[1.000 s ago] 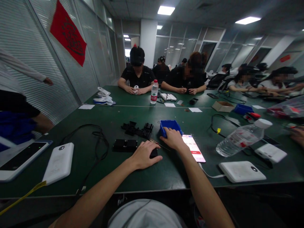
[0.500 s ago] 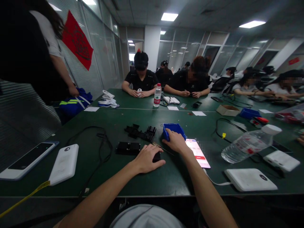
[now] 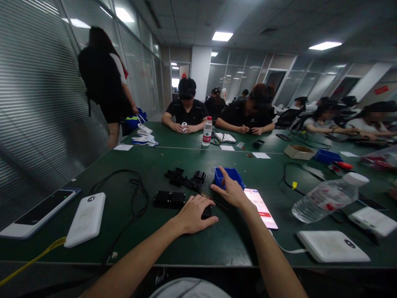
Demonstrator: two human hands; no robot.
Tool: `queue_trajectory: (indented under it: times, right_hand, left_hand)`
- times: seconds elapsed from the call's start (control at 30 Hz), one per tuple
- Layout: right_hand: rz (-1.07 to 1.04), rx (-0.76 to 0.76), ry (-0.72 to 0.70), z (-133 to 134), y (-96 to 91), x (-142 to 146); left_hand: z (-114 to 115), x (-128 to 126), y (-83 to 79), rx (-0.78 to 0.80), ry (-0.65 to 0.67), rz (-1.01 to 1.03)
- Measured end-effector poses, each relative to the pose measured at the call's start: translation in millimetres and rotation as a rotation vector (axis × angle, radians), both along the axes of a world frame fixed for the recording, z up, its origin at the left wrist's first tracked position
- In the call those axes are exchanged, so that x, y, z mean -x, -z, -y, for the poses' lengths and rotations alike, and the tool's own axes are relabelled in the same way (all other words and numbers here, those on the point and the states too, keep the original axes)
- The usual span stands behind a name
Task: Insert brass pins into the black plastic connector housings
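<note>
My left hand (image 3: pixel 196 215) lies palm down over a black block-shaped part (image 3: pixel 207 212), fingers draped across it and thumb stretched out on the near side. Just beyond its fingertips is a thin metal tool (image 3: pixel 217 202), partly covered. My right hand (image 3: pixel 232 191) hovers at the near left rim of a small blue tray (image 3: pixel 240 180), index finger and thumb apart, with nothing visible between them. What lies inside the tray cannot be made out. A black rectangular part (image 3: pixel 169 199) is left of my left hand, and black plastic pieces (image 3: pixel 186 179) lie behind it.
A lit phone (image 3: pixel 262 209) is cabled to a white power bank (image 3: pixel 333 246). On the right lies a large clear bottle (image 3: pixel 325 198). Another white power bank (image 3: pixel 87 219) and a black cable (image 3: pixel 136 194) are on the left. Two people (image 3: pixel 186 107) sit opposite.
My right hand has lifted slightly out of the blue tray, its index finger straightening. My left hand stays over the black part. The standing person on the left has walked farther away.
</note>
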State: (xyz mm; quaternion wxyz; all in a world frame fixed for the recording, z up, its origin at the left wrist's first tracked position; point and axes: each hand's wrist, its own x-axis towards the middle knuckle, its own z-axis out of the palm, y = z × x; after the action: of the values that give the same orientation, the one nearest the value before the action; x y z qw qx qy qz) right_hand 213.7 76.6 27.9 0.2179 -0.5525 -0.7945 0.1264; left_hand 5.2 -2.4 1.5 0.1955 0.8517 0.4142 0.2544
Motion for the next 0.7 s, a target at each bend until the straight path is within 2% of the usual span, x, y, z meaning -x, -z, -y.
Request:
queue_trajectory:
  times: [0.27,0.7]
  right_hand:
    - [-0.087,-0.012,-0.07,-0.5,2.1,-1.8]
    - [-0.222,-0.012,-0.094,-1.6,5.2,-3.3]
  left_hand:
    - [0.1,0.1,0.6,0.0,0.004,-0.013]
    - [0.6,1.0,-1.2,0.013,0.001,-0.015]
